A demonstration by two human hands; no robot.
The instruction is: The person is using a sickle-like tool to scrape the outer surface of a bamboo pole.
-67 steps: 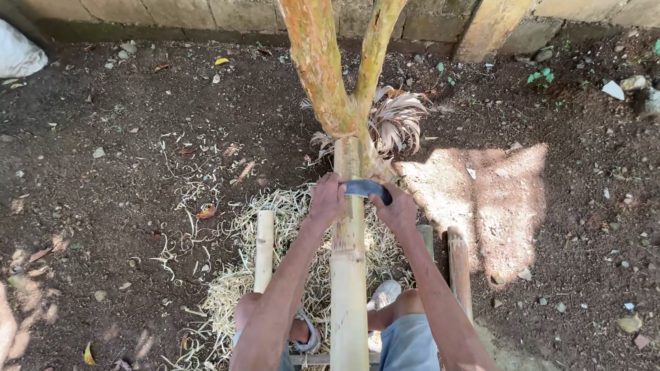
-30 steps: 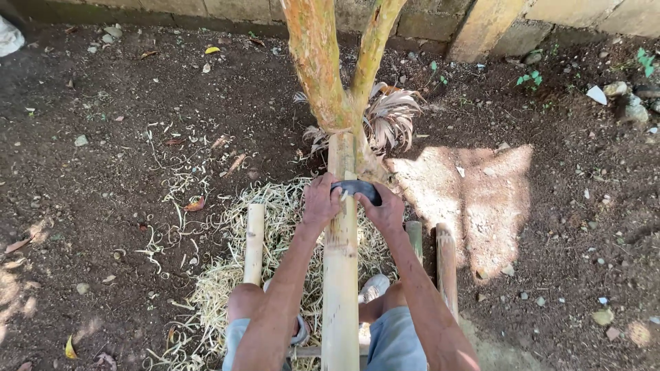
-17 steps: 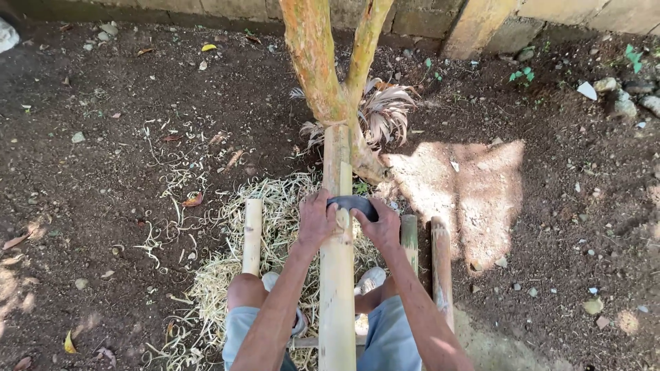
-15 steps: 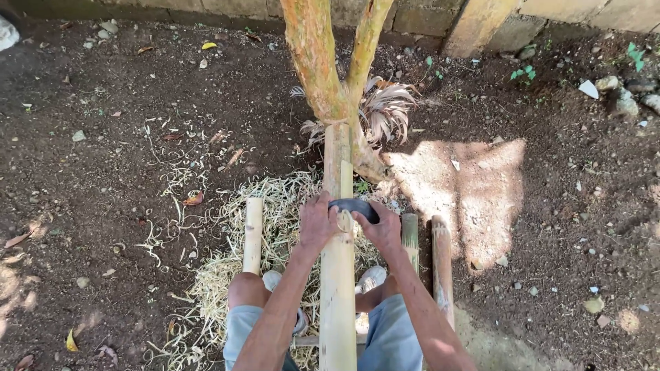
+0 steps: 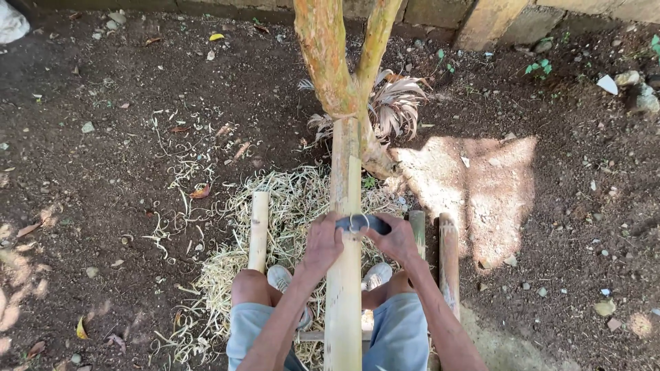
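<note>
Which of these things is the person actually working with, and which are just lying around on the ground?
In use:
- bamboo pole, propped against the forked tree trunk
- dark curved blade, held across the pole by the left hand and right hand
- pale shavings under the pole

Lying about:
- short bamboo pieces
- dry leaves
- stones
- dried palm frond

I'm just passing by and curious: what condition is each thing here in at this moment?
bamboo pole: propped against the forked tree trunk, pale and scraped along its upper face.
dark blade: laid across the pole, curl of shaving at its edge.
left hand: closed on the blade's left end.
right hand: closed on its right end.
shavings: piled loose on the soil.
</note>
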